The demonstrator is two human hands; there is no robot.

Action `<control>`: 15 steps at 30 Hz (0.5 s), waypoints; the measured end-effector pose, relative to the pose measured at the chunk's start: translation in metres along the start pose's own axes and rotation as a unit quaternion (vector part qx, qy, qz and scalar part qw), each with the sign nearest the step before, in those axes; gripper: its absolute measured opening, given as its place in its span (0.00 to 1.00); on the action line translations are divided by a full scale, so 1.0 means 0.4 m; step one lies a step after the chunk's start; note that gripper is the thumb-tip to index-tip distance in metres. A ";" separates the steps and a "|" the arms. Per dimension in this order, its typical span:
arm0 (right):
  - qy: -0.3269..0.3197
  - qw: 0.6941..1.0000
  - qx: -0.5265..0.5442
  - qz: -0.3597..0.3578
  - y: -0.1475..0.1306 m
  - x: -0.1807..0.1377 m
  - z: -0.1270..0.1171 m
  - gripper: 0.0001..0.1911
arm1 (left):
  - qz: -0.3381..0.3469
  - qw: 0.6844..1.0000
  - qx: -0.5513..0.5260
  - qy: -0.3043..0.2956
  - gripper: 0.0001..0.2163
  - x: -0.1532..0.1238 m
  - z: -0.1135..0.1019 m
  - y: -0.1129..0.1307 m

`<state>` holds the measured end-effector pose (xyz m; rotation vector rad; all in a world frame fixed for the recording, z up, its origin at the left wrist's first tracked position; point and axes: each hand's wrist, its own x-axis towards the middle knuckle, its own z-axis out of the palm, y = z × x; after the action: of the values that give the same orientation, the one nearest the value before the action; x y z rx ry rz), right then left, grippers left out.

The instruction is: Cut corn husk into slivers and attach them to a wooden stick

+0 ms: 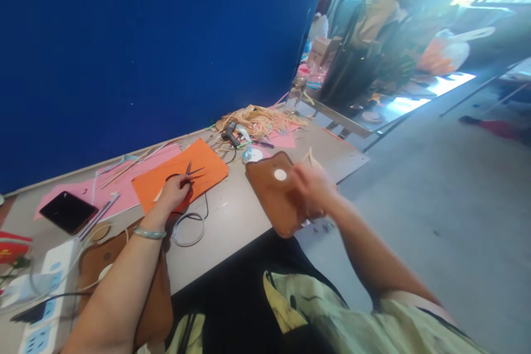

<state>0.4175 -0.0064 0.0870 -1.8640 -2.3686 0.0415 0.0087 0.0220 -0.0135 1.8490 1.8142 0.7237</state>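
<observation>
My left hand (176,192) is closed round the handles of a pair of scissors (194,171). Their dark blades stand apart over an orange sheet (207,157) on the table. My right hand (316,185) is blurred by motion above the right part of a brown board with a wavy top edge (269,193). A thin pale strip (310,156) sticks up from its fingers, which look pinched. On the board shows a white round spot (280,175). Under my left forearm lies a similar brown board (161,298), partly hidden.
Beyond the boards lie a glue gun (230,134), a heap of straw-coloured strips (261,121) and a ribbon roll (253,154). A phone (68,212), power strip (47,298) and clear bangle-like ring (189,229) are at left. A blue wall (145,55) stands behind; another person (375,22) is at the back.
</observation>
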 end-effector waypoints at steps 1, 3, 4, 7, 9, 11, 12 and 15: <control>0.045 0.993 -0.059 0.095 0.063 0.012 -0.023 0.17 | -0.001 1.000 -0.001 -0.002 0.17 0.001 0.000 -0.002; 0.096 0.951 -0.167 0.242 0.178 0.037 -0.045 0.16 | 0.002 1.000 -0.003 -0.004 0.17 0.004 0.002 -0.006; 0.070 0.945 -0.178 0.266 0.224 0.050 -0.042 0.18 | 0.003 1.000 -0.004 -0.003 0.17 0.005 0.003 -0.007; -0.064 0.960 -0.098 0.256 0.297 0.099 0.013 0.26 | -0.005 1.000 -0.016 0.006 0.17 0.004 0.005 -0.003; -0.129 0.962 -0.049 0.235 0.300 0.140 0.063 0.28 | -0.013 0.999 -0.043 0.014 0.16 -0.001 0.005 0.008; -0.111 0.974 -0.015 0.195 0.280 0.187 0.099 0.26 | -0.033 0.996 -0.078 0.027 0.16 -0.007 0.001 0.025; -0.084 0.981 -0.004 0.175 0.263 0.211 0.107 0.27 | -0.038 0.994 -0.093 0.041 0.16 -0.010 -0.002 0.034; 0.027 0.994 0.014 0.101 0.181 0.277 0.093 0.31 | -0.057 0.985 -0.126 0.101 0.15 -0.017 -0.013 0.054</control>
<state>0.4575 0.1205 0.0520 -2.0580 -2.1248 0.0414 0.0218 0.0143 0.0040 1.5430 1.8346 1.0773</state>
